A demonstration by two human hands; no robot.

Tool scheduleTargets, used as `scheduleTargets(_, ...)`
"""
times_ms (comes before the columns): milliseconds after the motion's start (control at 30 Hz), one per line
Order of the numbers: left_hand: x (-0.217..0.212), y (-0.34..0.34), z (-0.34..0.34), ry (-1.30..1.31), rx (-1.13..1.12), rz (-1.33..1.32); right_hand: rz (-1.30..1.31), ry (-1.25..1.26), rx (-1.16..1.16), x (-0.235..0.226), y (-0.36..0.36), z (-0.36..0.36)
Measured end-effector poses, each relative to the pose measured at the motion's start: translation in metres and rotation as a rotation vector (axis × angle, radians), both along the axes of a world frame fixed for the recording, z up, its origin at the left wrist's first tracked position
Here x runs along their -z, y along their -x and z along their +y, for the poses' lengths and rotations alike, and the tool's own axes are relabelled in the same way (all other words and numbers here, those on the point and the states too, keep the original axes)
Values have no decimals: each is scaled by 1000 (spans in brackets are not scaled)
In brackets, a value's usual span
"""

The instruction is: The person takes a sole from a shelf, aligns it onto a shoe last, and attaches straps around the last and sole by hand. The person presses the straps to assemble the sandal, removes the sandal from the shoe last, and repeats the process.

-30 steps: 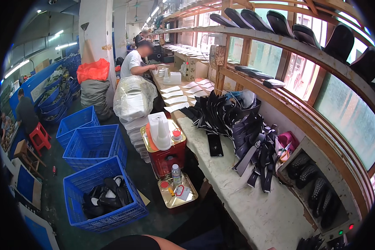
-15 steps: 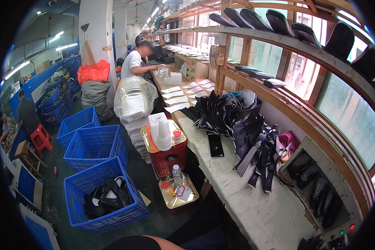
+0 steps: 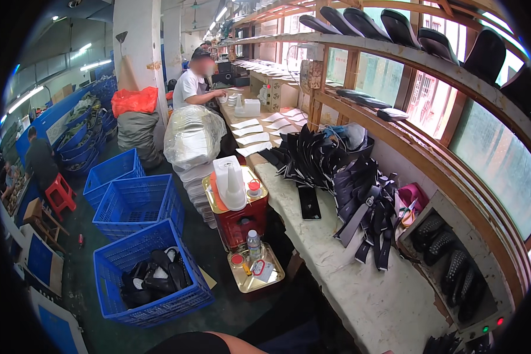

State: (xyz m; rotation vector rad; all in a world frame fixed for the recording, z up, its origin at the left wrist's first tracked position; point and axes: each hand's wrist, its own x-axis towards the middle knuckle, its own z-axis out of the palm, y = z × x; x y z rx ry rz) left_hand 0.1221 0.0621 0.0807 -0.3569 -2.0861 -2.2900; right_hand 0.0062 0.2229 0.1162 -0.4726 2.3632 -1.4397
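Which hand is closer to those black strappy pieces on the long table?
Probably the right. Neither hand shows, but the black strap pieces lie on the workbench on the person's right; the blue crates stand on the left.

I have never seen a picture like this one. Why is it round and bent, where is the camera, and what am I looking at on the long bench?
The camera sits on a person's head and looks down and forward. Its very wide lens bends straight edges, so the picture looks round. There is no machine here, only a person working by hand. Neither of this person's hands is in view now; only a bit of a limb shows at the lower edge, holding nothing visible.

On the long workbench lie piles of black shoe pieces and straps, and further back white sheets. Beside the bench stand a red metal can and blue plastic crates; the nearest crate holds dark shoe parts. Another person in a white shirt works further along.
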Motion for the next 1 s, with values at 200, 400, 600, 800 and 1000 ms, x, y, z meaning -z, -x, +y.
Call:
scheduleTargets(200, 3, 0, 1, 28, -21, 30, -22, 9, 15, 13, 4, 5)
scheduleTargets(400, -5, 3, -3, 22, 14, -6, -55, 46, 42, 6, 2, 1)
scheduleTargets(600, -10, 6, -1, 49, -22, 20, -19, -41, 14, -18, 1, -5)
scheduleTargets(800, -45, -1, -7, 74, 6, -99, 17, -181, 21, -28, -2, -5)
scheduleTargets(1000, -27, 3, -3, 214, -21, 198, -38, -77, 76, -5, -6, 8)
